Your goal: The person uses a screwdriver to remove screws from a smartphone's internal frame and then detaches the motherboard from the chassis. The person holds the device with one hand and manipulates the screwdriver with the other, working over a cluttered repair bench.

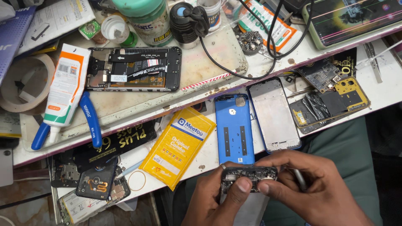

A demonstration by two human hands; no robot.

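My left hand and my right hand both grip a small dark phone part with exposed circuitry, at the bottom centre, over my lap. Both thumbs press on its near face. A thin metal tool sticks out between my right fingers. Just beyond the hands lie a blue phone back cover and an empty phone frame side by side on the workbench edge.
An opened phone lies on a white mat. Around it are blue-handled pliers, a white glue tube, a yellow packet, tape roll, jars, black cable, circuit parts and a cracked-screen phone.
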